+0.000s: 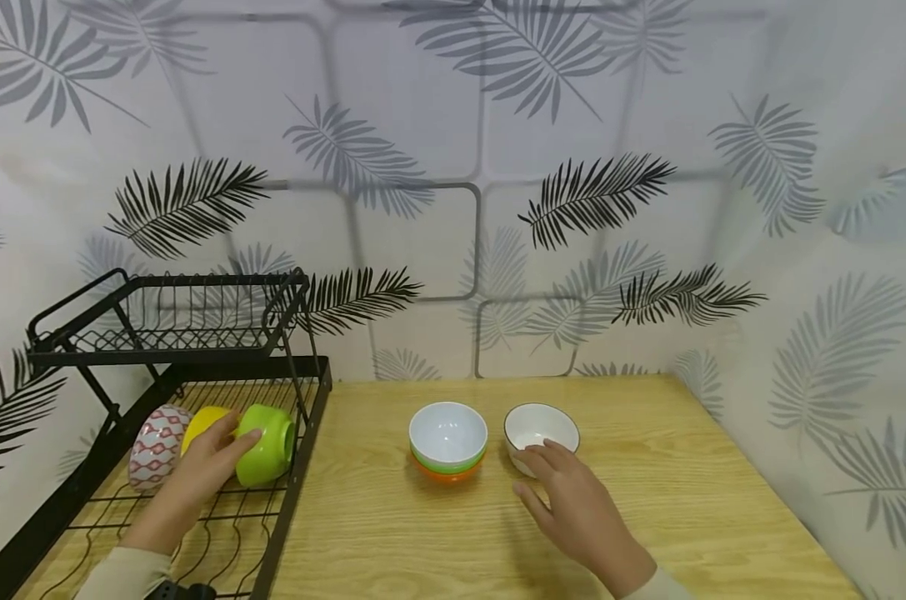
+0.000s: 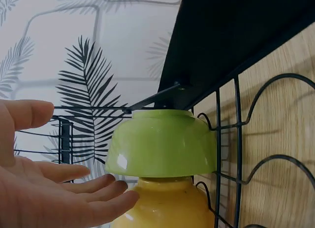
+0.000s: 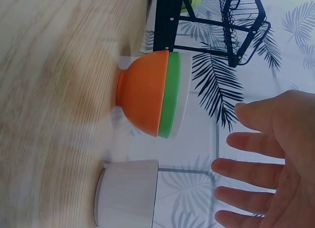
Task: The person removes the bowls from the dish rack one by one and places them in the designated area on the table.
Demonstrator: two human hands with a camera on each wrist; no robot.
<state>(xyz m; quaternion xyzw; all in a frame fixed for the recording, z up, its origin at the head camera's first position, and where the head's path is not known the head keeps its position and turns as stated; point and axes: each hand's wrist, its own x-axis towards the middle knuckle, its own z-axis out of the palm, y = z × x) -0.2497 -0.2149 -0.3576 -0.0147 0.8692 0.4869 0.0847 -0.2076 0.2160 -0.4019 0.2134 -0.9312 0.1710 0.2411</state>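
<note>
Holds loose, empty left hand (image 1: 207,467) just left of green bowl (image 1: 267,450), on its mouth side, with right hand (image 1: 575,505), equally loose, farther off near lone white bowl (image 1: 537,425).

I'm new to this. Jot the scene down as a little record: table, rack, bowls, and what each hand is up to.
Table: wooden table, patterned wall behind
Rack: black, two-tier rack, on the left
Rack bowls: patterned bowl, yellow bowl, lime bowl, on their sides in a row
Stack: white bowl on top, green bowl next, orange bowl lowest
Single: dark-rimmed bowl, upright, right of the stack
Left hand: at the yellow and lime bowls, fingers loose; contact unclear
Right hand: near the dark-rimmed bowl, holding nothing
</note>
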